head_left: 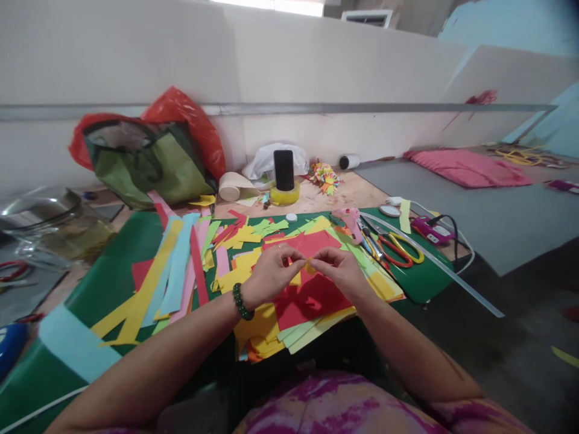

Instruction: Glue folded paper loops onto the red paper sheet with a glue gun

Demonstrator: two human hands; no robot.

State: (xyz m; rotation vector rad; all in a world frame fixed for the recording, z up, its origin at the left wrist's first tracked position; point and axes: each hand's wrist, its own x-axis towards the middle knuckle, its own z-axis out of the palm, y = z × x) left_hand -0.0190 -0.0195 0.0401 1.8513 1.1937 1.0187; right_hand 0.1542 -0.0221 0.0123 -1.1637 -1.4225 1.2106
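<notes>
My left hand (275, 269) and my right hand (340, 269) meet fingertip to fingertip over a stack of coloured paper. Pinched between both is a small yellow piece of paper (309, 265), mostly hidden by the fingers. Beneath them lies red paper (294, 304), with yellow and pale green sheets (307, 333) sticking out below it. Yellow, green and red paper scraps (244, 236) are scattered just beyond my left hand. Long paper strips in yellow, blue, pink and red (181, 271) lie to the left.
Right of the paper are a pink glue gun (349, 223), scissors (398, 250) and a long clear glue stick (452, 274). At the back stand a phone (284, 170) on a yellow tape roll (286, 193), a paper flower bundle (326, 178) and a green bag (145, 163). A glass pot (54, 229) sits left.
</notes>
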